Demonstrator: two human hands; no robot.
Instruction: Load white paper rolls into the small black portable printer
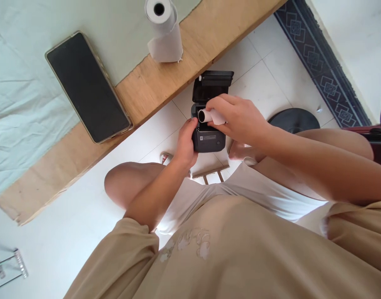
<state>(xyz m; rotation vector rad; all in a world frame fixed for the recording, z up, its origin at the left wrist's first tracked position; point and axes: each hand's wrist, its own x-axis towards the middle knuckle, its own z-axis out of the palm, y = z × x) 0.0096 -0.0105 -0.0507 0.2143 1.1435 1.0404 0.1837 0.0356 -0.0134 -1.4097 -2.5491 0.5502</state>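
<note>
Both hands are working apart: with my left hand point(187, 143) I am clamping the left side of a black, box-shaped plastic device point(209, 145), and with my right hand point(238, 116) I am pinching a small white paper roll point(206, 116) with a dark, hollow core. The roll is sitting over the device's open compartment point(203, 126); whether it is touching the inside, I cannot tell. Its hollow end is facing left, its paper is looking clean and matte, and a loose flap is sticking out beside my fingers. The device's black lid point(223, 77) is standing open on the far side. The near face is bearing a grey label strip point(207, 138) and a small round mark. I am holding everything above pale floor tiles point(161, 143), just beside a light-brown wooden table edge point(156, 91).
</note>
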